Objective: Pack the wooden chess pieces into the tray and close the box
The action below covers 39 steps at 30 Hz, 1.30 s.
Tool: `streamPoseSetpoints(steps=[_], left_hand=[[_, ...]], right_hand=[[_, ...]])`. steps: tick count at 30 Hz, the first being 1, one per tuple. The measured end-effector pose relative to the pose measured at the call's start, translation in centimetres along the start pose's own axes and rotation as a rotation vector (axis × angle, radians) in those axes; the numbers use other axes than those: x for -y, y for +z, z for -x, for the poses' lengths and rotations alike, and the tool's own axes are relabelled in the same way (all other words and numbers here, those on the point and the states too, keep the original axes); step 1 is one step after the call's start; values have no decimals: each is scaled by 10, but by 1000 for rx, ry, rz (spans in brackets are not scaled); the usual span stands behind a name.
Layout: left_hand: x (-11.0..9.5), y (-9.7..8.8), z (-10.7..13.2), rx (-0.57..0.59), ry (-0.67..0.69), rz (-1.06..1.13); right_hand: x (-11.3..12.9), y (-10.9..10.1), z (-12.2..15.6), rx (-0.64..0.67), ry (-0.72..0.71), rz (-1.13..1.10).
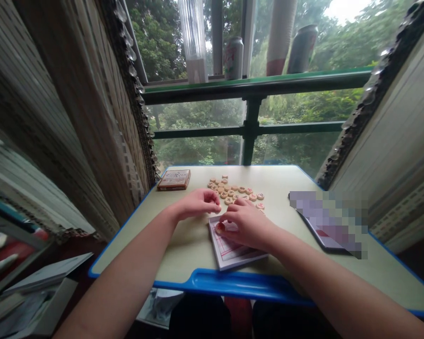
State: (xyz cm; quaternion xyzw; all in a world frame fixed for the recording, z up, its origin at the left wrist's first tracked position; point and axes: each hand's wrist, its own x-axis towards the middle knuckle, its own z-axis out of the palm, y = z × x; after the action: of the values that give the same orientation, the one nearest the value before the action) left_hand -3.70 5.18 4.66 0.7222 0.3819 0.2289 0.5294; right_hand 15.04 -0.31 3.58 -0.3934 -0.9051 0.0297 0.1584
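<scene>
Several round wooden Chinese chess pieces [231,193] with red or dark characters lie loosely scattered in the middle of the table. Just in front of them, my left hand [198,203] is pinched closed, with the pale edge of a chess piece [219,207] showing at its fingertips. My right hand [246,225] hovers over a shallow white box [229,252] with pink printed lines inside. Thumb and fingers of this hand grip a chess piece [219,228] above the box's left part. The right hand hides the box's upper right portion and some nearby pieces.
A brown flat box [174,180] sits at the table's back left. On the right lies a tablet-like device [321,230], partly blurred out. The pale table [176,263] has a blue rim. Cans [233,57] and cups stand on the sill behind; curtains hang both sides.
</scene>
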Motion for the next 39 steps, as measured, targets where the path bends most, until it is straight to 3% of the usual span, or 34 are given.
streamPoseSetpoints(steps=[4, 14, 20, 29, 34, 39], left_hand=[[-2, -4, 1, -61, -49, 11], [0, -5, 0, -191, 7, -18], [3, -8, -2, -189, 20, -22], [5, -4, -3, -202, -13, -143], [8, -6, -5, -221, -10, -158], [12, -10, -6, -210, 22, -106]], right_hand=[[0, 8, -4, -35, -27, -9], [-3, 14, -6, -20, -72, -12], [-3, 12, -7, -36, 1, -3], [-2, 15, -7, -14, -53, -22], [-6, 7, -7, -37, 68, -40], [-16, 1, -6, -59, 202, 81]])
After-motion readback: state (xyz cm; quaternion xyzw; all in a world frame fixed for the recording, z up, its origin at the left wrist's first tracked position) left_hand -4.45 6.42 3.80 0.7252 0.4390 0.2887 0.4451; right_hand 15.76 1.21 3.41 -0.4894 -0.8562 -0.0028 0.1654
